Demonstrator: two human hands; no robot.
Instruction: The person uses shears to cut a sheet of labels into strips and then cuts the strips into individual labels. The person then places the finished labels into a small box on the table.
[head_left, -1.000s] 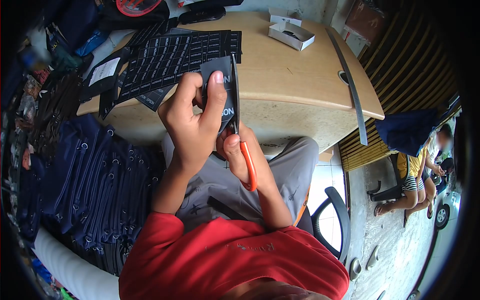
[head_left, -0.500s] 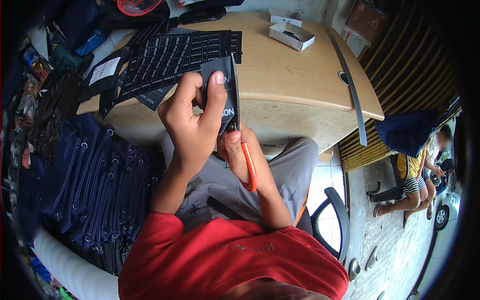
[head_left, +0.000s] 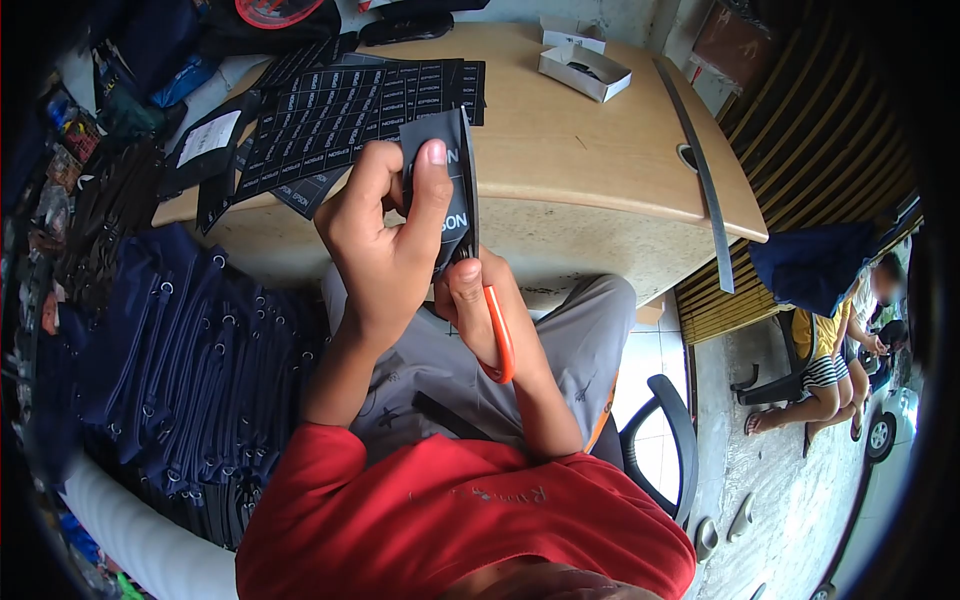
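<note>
- Pinched between my left hand's thumb and fingers is a black label strip, held upright over my lap, just in front of the near edge of the desk.
- My right hand is closed through the orange handle of the scissors; the blades run up the right edge of the strip, and they look closed or nearly so, though I cannot tell for sure.
- To cut well, I judge I should keep the strip taut with the thumb pressing close to the cut line, and feed the blades straight along the gap beside the lettering so no word gets clipped.
- Keeping my left fingertips clear of the blade path matters too, since the thumb sits very near the steel.
- Seen closely, the strip is thin, dark and slightly curved, with white letters printed sideways; it looks flexible, so it may buckle if I hold it loosely.
- On the desk to the far left lies a large black sheet of labels, printed in rows with the same white wording.
- A small white box stands open on the far side of the desk.
- A stack of navy pouches with metal rings lies to my left.
- Far right, another person sits well apart.
</note>
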